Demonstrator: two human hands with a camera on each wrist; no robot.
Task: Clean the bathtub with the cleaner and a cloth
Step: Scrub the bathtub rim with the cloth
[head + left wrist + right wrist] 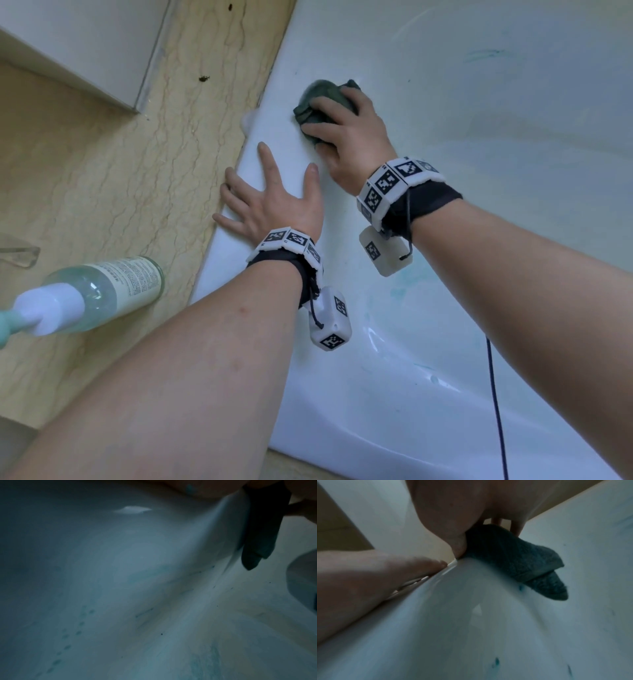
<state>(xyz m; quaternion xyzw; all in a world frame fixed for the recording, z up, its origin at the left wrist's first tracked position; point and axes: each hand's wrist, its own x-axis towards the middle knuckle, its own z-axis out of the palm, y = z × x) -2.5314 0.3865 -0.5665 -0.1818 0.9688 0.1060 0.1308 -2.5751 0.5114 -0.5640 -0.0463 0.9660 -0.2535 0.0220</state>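
Cloth (320,102) bunching under right hand (346,137), fingers (317,128) curling round it, pressing onto bathtub (479,308) rim for scrubbing. Left hand (270,202) bracing flat on rim, fingers spreading apart, holding nothing. Cleaner bottle (102,291) standing aside on floor, within reach.

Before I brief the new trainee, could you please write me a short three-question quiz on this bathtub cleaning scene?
1. True or false: the right hand grips the dark green cloth against the bathtub rim.
2. Where does the cleaner bottle lie? A) inside the tub B) on the beige ledge beside the tub C) in the left hand
3. Fill in: the left hand rests ____ on the rim, fingers spread.

Key: 1 true; 2 B; 3 flat
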